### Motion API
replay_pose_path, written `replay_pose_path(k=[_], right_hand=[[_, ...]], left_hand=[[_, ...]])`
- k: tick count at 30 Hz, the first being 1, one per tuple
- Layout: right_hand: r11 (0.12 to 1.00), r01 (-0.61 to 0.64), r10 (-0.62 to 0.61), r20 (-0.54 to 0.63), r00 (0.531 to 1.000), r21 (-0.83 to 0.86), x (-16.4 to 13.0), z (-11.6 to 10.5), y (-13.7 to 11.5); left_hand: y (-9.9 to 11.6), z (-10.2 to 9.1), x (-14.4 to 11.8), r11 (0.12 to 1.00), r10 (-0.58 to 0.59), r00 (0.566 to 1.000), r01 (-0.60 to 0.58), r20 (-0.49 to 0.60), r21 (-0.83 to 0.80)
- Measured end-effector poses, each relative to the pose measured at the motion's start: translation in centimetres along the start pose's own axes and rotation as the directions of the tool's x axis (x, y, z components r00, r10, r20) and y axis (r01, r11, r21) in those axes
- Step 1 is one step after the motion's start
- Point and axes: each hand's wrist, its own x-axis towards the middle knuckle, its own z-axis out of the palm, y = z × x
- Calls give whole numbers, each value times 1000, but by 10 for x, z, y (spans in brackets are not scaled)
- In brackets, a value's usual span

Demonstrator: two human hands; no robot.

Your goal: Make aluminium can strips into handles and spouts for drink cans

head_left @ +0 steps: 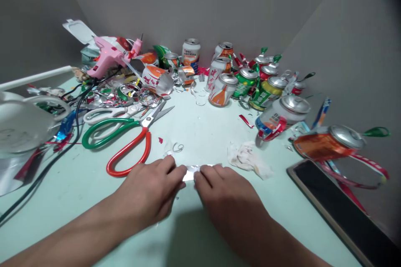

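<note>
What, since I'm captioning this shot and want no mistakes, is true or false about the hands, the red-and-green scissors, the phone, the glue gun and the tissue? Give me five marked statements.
1. The left hand and right hand both touch the silver strip. True.
2. The red-and-green scissors have their blades closed. False: the blades stand apart.
3. The phone has a dark screen. True.
4. The glue gun is yellow. False: it is pink.
5. The crumpled tissue lies between the red-and-green scissors and the phone. True.
</note>
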Motion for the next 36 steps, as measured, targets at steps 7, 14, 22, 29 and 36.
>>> replay_pose_path(k=[7, 14, 22, 29, 36], right_hand=[[981, 94, -95, -3, 995, 167, 8, 6, 10], [975, 169, -158, -86, 984, 144, 8, 10, 12], [977, 192, -176, -165, 970, 90, 6, 16, 10], [983, 170, -158, -157, 975, 67, 6, 17, 8], [985, 129, -107, -182, 978, 113, 8, 21, 9]], left_hand=[[-5, 2, -2, 985, -24, 995, 8, -96, -170], [-2, -2, -2, 991, -44, 998, 39, -36, -131], [2, 5, 0, 990, 35, 999, -35, 3, 138], [2, 15, 1, 983, 93, 994, -82, -60, 162], [-2, 5, 5, 986, 67, 995, -78, 80, 144]])
